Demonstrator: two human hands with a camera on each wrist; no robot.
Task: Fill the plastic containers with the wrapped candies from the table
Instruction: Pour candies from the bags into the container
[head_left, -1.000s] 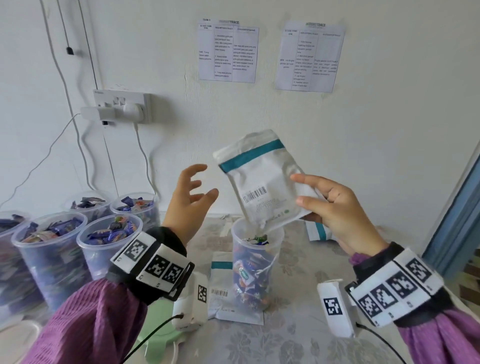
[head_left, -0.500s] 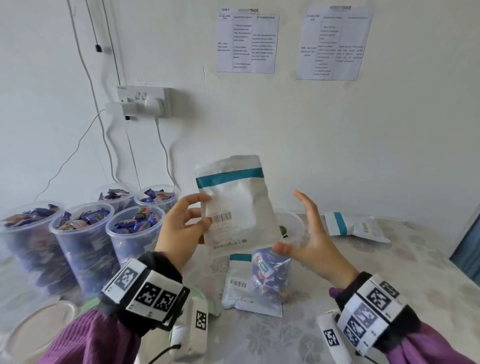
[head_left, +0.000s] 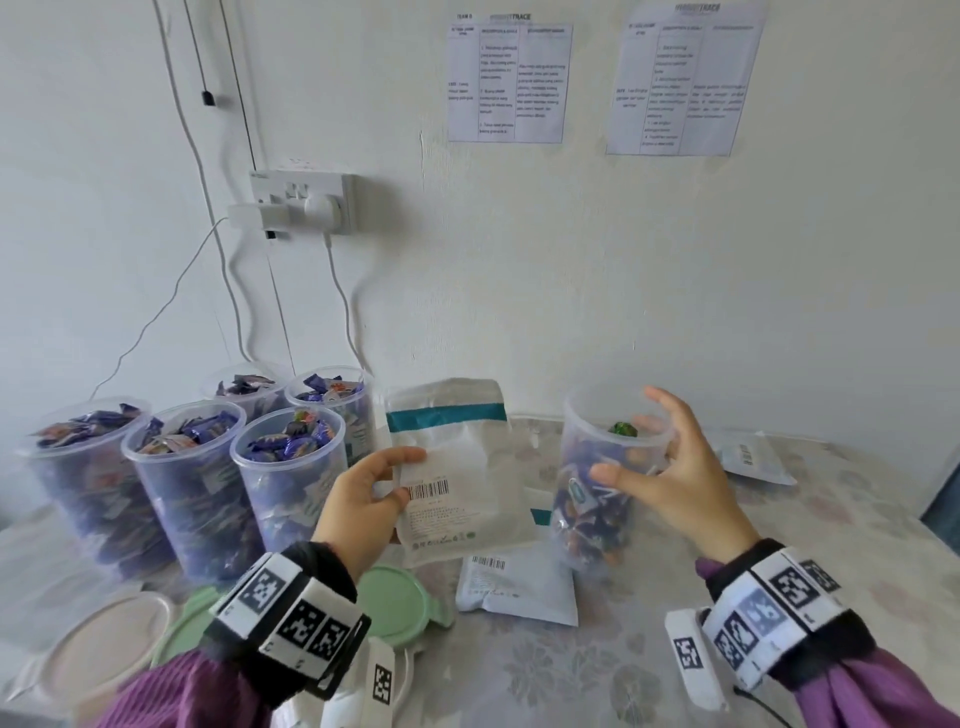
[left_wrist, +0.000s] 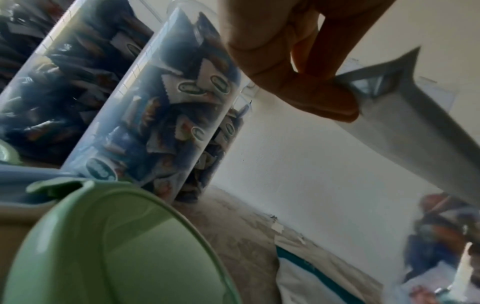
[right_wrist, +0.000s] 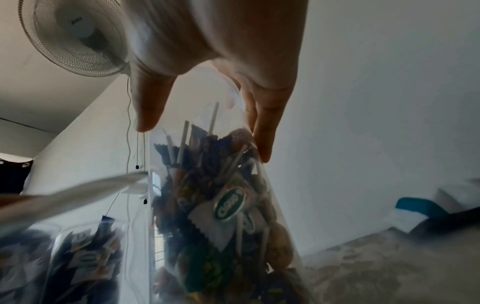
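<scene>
My left hand (head_left: 405, 475) pinches the left edge of a flat white pouch with a teal band (head_left: 467, 467), held upright just above the table. The left wrist view shows thumb and fingers (left_wrist: 335, 102) clamped on the pouch (left_wrist: 415, 127). To its right stands a clear plastic container (head_left: 597, 499), mostly full of wrapped candies and lollipops. My right hand (head_left: 639, 441) is spread around its upper part, thumb in front and fingers behind the rim. In the right wrist view the straight fingers (right_wrist: 262, 133) straddle the container (right_wrist: 221, 205); whether they touch it is unclear.
Several clear containers full of wrapped candies (head_left: 291, 467) stand in a group at the left. A green lid (head_left: 397, 605) and a white lid (head_left: 104, 644) lie near the front edge. One flat pouch (head_left: 519, 587) lies below the held one, another (head_left: 753, 457) at the right by the wall.
The pouch, tipped over the container in my right hand a second ago, has passed to my left hand and come down to the left. My right hand let go and moved to the container.
</scene>
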